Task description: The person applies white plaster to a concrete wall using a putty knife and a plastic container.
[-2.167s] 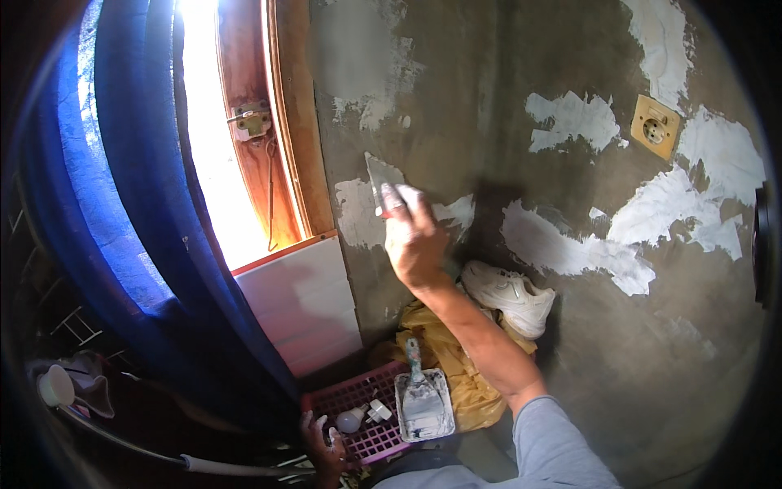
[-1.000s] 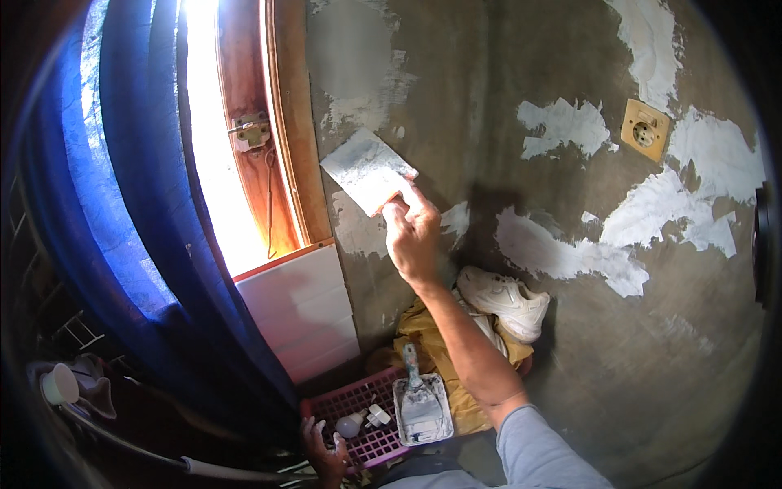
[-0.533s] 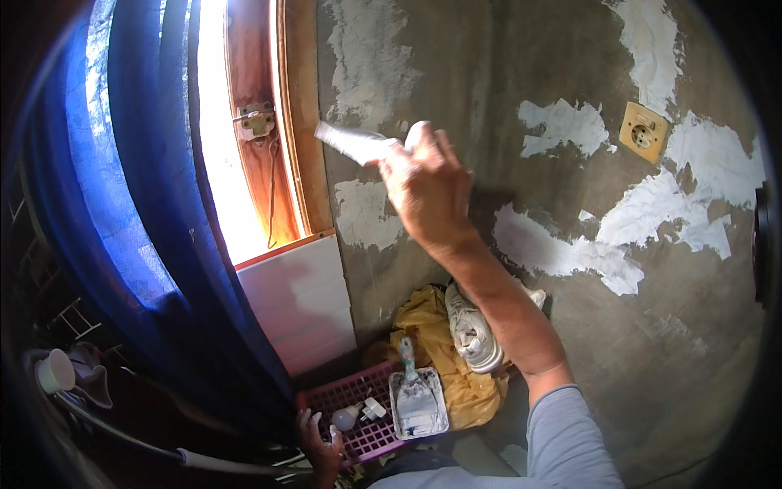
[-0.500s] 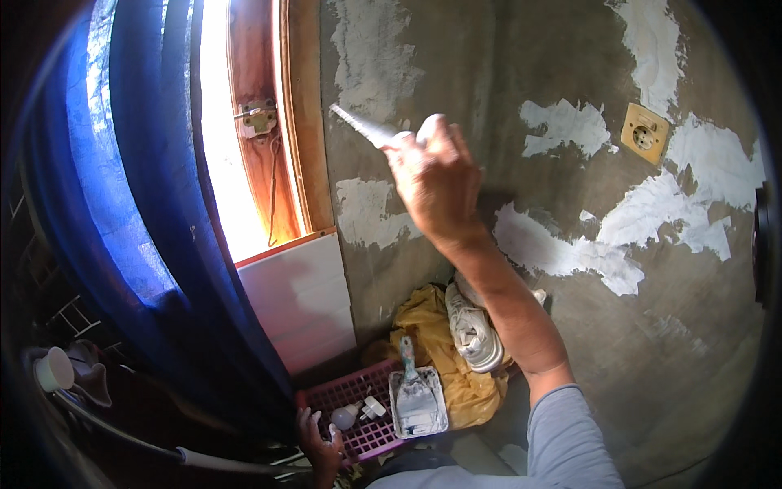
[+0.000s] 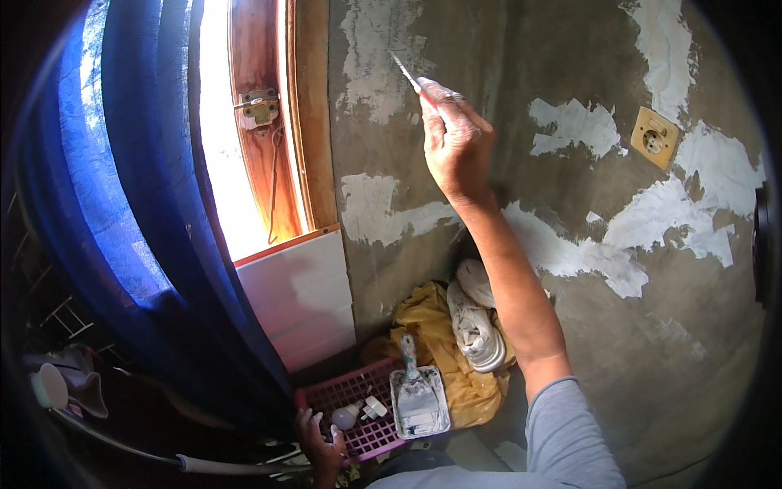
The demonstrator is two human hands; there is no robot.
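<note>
My right hand [image 5: 456,143] is raised against the grey wall [image 5: 521,73] and grips a putty knife [image 5: 405,72]. Its thin blade shows edge-on, pointing up and left onto a white filler patch [image 5: 371,57]. More white filler patches [image 5: 391,216] run across the wall below and to the right. My left hand [image 5: 320,440] is low at the bottom edge, its fingers curled over the rim of a pink plastic crate [image 5: 342,391]. On the crate lies a flat trowel [image 5: 419,402] smeared with grey-white filler, beside a white bulb [image 5: 345,416].
A wooden window frame [image 5: 265,122] with bright light and a blue curtain [image 5: 138,212] fill the left. A white panel [image 5: 297,297] leans under the window. Yellow cloth [image 5: 432,346] and white shoes [image 5: 476,326] lie by the wall. A yellow wall socket [image 5: 654,138] sits upper right.
My right hand has climbed up the wall with the putty knife, from beside the window sill to the upper filler patch. The blade has turned from flat to edge-on. My left hand stayed put.
</note>
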